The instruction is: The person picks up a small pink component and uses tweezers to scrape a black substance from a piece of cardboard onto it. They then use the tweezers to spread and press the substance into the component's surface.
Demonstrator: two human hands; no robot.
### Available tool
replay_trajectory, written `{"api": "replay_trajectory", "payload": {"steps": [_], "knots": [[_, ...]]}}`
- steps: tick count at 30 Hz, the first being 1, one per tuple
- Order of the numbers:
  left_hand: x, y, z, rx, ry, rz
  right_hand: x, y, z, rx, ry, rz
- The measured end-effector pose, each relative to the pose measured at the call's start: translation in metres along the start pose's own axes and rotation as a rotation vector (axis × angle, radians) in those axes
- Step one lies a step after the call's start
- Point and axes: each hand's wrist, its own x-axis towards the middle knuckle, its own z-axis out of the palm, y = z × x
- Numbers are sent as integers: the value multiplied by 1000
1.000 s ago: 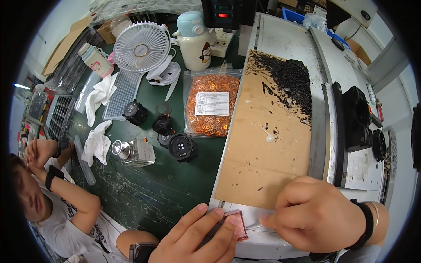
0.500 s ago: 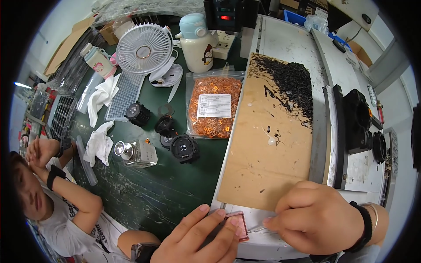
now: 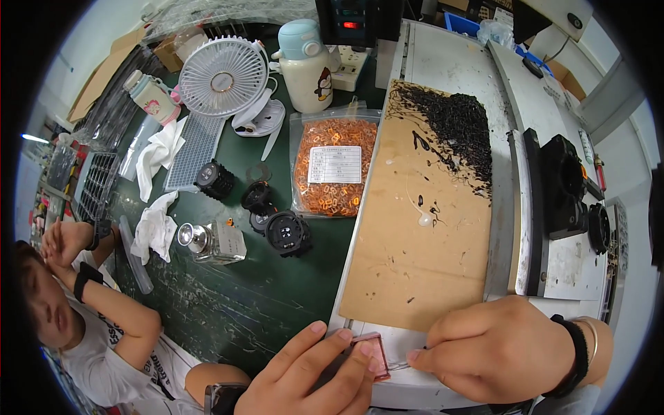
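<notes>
Shift since half a second ago, head view: right hand (image 3: 498,349) sits a little lower and nearer the wearer; left hand (image 3: 311,377) keeps its place.
Green tabletop (image 3: 228,311), left: white round-caged fan (image 3: 223,81), cream bottle with pale-blue lid (image 3: 304,79), clear glass bottle with silver cap (image 3: 223,247), black ribbed round parts (image 3: 287,234), clear zip bag of small orange links (image 3: 335,198).
Co-worker: one person sits at far left, bare forearm (image 3: 121,308) raised, well apart from the work.
Tan cardboard sheet (image 3: 415,277): lies beyond both hands, black stringy pile (image 3: 456,124) at its far right; right-hand knuckles overlap its near right corner.
Machine side, right: black blocky housing (image 3: 564,187), well apart from the hands.
Left-hand pose: palm down, fingers spread and reaching forward; thumb hidden.
Right-hand pose: fingers curled, thumb and forefinger tips close together; whether they pinch anything, I cannot tell.
Small pink rectangular piece with dark-red rim (image 3: 380,364): on the white ledge (image 3: 400,340), between the hands.
Left-hand hold: fingertips cover the piece's left part; whether it is gripped from beneath, I cannot tell.
Right thumb tip: just right of the piece, apart from it.
</notes>
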Motion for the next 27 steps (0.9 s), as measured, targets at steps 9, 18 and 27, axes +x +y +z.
{"api": "replay_trajectory", "payload": {"steps": [9, 18, 27], "knots": [[0, 0, 1, 5, -4, -4, 3, -2, 1, 65, 1, 51], [1, -1, 1, 4, 1, 6, 4, -2, 0, 73, 4, 70], [1, -2, 1, 6, 10, 29, 5, -2, -2, 72, -11, 83]]}}
